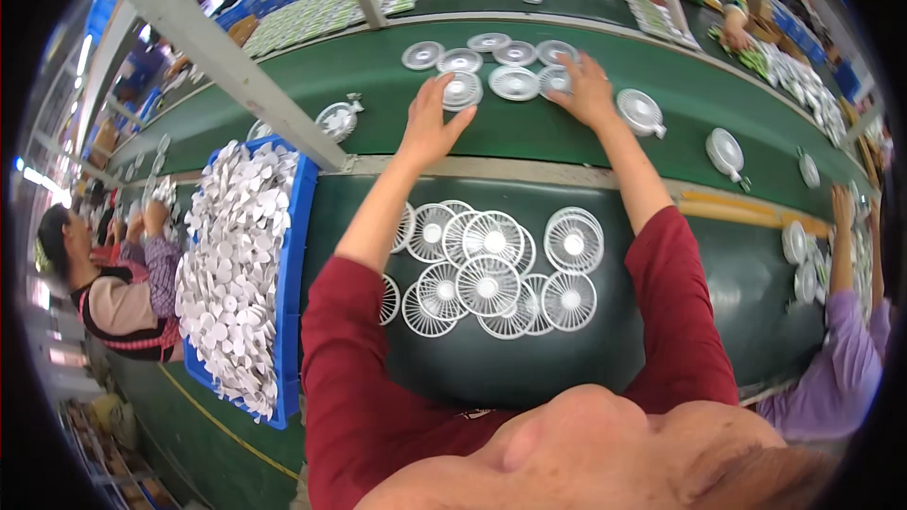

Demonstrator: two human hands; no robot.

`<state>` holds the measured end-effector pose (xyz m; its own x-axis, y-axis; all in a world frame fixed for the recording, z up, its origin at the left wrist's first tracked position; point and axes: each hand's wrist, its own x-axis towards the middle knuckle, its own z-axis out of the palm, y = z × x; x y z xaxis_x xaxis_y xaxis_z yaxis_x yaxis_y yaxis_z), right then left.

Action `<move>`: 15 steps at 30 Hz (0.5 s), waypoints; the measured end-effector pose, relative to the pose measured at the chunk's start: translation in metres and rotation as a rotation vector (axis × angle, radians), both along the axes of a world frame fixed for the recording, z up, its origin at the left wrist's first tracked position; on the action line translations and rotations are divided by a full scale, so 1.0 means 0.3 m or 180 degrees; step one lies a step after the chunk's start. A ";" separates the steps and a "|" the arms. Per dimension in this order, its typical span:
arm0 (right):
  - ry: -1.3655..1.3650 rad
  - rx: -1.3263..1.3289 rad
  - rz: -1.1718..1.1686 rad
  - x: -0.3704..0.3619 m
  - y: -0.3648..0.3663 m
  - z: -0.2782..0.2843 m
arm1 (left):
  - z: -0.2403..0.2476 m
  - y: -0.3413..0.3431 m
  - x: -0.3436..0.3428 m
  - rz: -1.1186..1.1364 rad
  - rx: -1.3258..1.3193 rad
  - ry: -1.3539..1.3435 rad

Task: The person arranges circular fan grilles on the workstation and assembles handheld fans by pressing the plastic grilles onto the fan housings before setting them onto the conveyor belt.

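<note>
Both of my arms reach forward over the green belt, where several round white fan grilles [515, 83] lie in a loose group. My left hand [434, 129] is at the near left of this group, with thumb and fingers spread around the edge of one grille [462, 92]. On the right side, my right hand [590, 93] has its fingers apart over another grille [554, 81] and partly covers it. Whether either hand lifts a grille cannot be told. Closer to me, several spoked white grilles [487, 285] lie overlapping on the dark green table [444, 368].
A blue crate [300, 227] heaped with small white fan blades [236, 264] stands at my left. A slanted grey post [227, 57] rises beside it. Fan heads [641, 111] lie further right along the belt [378, 137]. Co-workers sit left, right and across.
</note>
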<state>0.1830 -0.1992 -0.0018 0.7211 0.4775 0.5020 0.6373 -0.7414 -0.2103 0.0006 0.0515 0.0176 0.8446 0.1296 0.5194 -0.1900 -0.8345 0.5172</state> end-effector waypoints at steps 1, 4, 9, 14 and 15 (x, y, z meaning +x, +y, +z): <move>0.0091 -0.0262 -0.0182 0.039 0.044 0.003 | -0.022 0.110 0.038 0.0239 0.0250 0.0059; 0.0647 -0.0353 -0.0315 0.318 -0.097 -0.077 | -0.001 0.141 0.291 0.0374 0.0607 0.0633; 0.1110 -0.0794 -0.0376 0.289 0.005 -0.086 | 0.002 0.104 0.490 0.0447 0.0593 0.1509; 0.0636 -0.0390 -0.0080 0.306 -0.001 -0.117 | -0.060 -0.013 0.545 0.0304 0.0752 0.1512; 0.0528 -0.0268 -0.0010 0.316 -0.014 -0.125 | -0.049 -0.030 0.543 0.0236 0.0766 0.1466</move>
<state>0.2779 -0.2032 -0.0392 0.7922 0.5104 0.3344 0.5967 -0.7626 -0.2496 0.1633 0.0425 0.0028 0.9856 0.1204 0.1188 0.0760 -0.9426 0.3251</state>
